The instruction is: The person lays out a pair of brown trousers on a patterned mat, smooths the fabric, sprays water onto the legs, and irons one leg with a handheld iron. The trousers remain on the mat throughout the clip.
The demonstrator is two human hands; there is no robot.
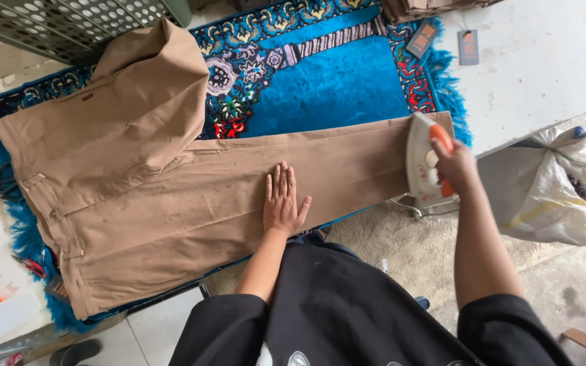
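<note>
The long light-brown cotton trousers (191, 196) lie flat on the bench (544, 61), over a blue patterned rug with a fringe (334, 81). Their long axis runs left to right, waist at the left and leg end at the right. The left hand (283, 202) rests on the middle of the leg, its fingers (281, 177) straight and close together, pressing the cloth. The right hand (454, 166) is closed around the orange handle of a white electric iron (423, 163), which stands at the leg end, well to the right of the left hand. The second leg is folded back toward the waist. A white plastic sack (551, 190) sits on the floor at the right.
</note>
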